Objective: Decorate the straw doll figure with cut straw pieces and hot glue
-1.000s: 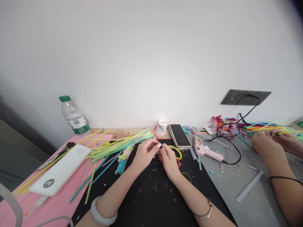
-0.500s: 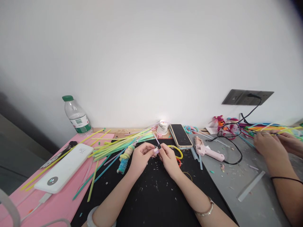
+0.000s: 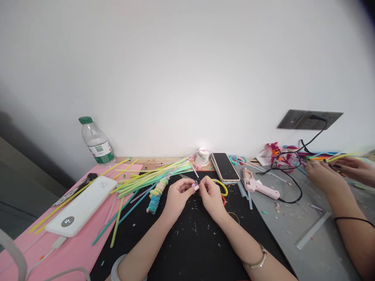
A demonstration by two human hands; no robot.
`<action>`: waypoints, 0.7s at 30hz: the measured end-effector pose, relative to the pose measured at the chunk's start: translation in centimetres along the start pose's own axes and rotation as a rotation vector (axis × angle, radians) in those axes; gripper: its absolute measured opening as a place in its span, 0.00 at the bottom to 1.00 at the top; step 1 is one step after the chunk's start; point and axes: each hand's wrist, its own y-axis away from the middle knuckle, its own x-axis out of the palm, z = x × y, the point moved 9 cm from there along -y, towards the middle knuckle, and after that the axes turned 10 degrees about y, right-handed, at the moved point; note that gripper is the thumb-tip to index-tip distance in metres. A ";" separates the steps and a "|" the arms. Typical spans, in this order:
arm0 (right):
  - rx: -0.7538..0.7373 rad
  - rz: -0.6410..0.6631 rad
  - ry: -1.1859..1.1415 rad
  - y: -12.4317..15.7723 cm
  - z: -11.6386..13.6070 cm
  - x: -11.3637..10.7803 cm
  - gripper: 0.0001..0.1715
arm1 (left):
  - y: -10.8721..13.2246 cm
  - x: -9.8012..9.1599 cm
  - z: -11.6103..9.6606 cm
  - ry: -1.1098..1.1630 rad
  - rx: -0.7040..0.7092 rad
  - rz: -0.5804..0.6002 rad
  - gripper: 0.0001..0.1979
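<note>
My left hand (image 3: 178,197) and my right hand (image 3: 211,195) meet over the black mat (image 3: 193,249). Between their pinched fingertips is a small pale purple piece (image 3: 193,185). A thin lilac stem (image 3: 194,171) rises just above my right fingertips. Left of my left hand lies a wound roll of yellow and blue fuzzy stems (image 3: 156,196). Just beyond my right hand a yellow fuzzy loop (image 3: 223,188) rests on the mat, partly hidden. A metal tip shows beside my left fingers; what it belongs to is hidden.
Green and yellow stems (image 3: 140,182), a white power bank (image 3: 84,205) and a bottle (image 3: 98,144) are on the left. Behind are a paper cup (image 3: 202,157) and phone (image 3: 225,168). A pink glue gun (image 3: 260,188) lies right, near another person's hands (image 3: 326,177).
The view has shifted slightly. My fingertips have moved a little apart around the small piece, and a metal tip now shows there. The other person's hands have lifted a yellow stem.
</note>
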 end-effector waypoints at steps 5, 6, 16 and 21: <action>0.016 0.049 -0.037 0.0 -0.1 0.5 0.15 | -0.1 -0.6 0.3 0.000 0.008 -0.054 0.08; 0.018 0.062 -0.052 0.0 0.0 0.6 0.15 | -0.1 -0.7 0.3 0.002 0.005 -0.065 0.08; 0.040 0.018 -0.033 0.0 -0.8 0.3 0.13 | 0.9 -1.7 -3.5 -0.396 0.278 -0.153 0.11; 0.036 0.017 -0.042 0.1 -1.0 0.3 0.11 | 1.9 -3.6 -7.6 -0.667 0.494 -0.368 0.09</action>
